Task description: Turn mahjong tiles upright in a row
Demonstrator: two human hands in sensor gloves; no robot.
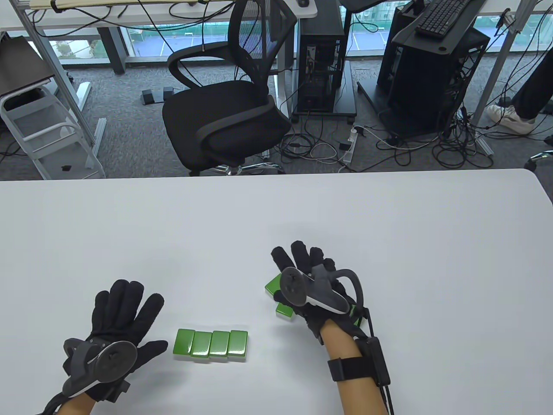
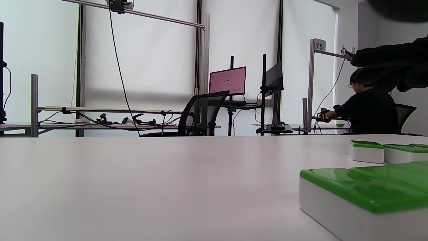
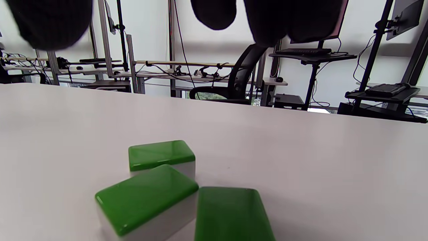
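Note:
A row of several green-backed mahjong tiles (image 1: 211,344) lies flat, green side up, on the white table (image 1: 276,216); it also shows in the left wrist view (image 2: 364,194). My left hand (image 1: 123,309) rests open and flat on the table left of the row, holding nothing. My right hand (image 1: 302,263) hovers open above a loose cluster of green tiles (image 1: 273,286), fingers spread, touching none that I can see. In the right wrist view three of those tiles (image 3: 150,197) lie flat, green side up, below the fingertips (image 3: 214,11).
A black office chair (image 1: 229,112) stands beyond the table's far edge, with computer towers and cables on the floor behind it. The table's right corner (image 1: 535,177) is rounded.

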